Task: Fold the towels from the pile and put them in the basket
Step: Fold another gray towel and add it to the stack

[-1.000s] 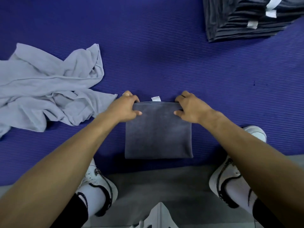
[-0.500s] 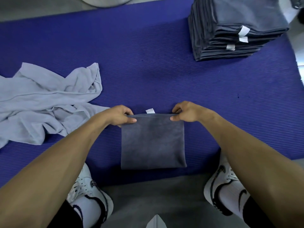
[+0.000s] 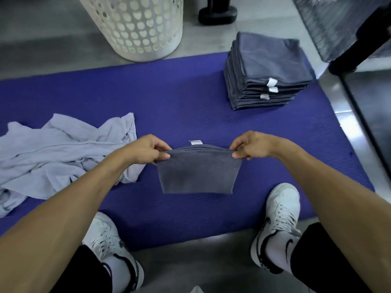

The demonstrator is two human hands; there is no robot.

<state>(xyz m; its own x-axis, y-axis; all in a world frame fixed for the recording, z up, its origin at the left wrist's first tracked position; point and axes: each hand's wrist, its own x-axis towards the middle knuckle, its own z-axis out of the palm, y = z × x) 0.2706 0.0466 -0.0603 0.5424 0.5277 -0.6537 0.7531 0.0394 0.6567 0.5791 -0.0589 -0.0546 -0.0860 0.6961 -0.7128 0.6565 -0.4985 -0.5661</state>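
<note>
Above the purple mat point(image 3: 190, 106), near its front edge, we find a folded dark grey towel point(image 3: 198, 172) hanging by its top edge; its lower edge appears just clear of the mat. It is folded to a compact rectangle of several layers, with a white tag point(image 3: 195, 142) standing up at the top edge. We note the left hand point(image 3: 146, 150) pinching the top left corner between thumb and fingers, and the right hand point(image 3: 251, 145) pinching the top right corner likewise; both forearms reach forward over the mat. On the mat's left side lies a crumpled light grey cloth point(image 3: 63, 151). At its far right corner stands a stack of folded towels point(image 3: 266, 70). Beyond the mat's far edge stands a white perforated basket point(image 3: 135, 26). Two white shoes point(image 3: 279, 220) rest at the near edge.
</note>
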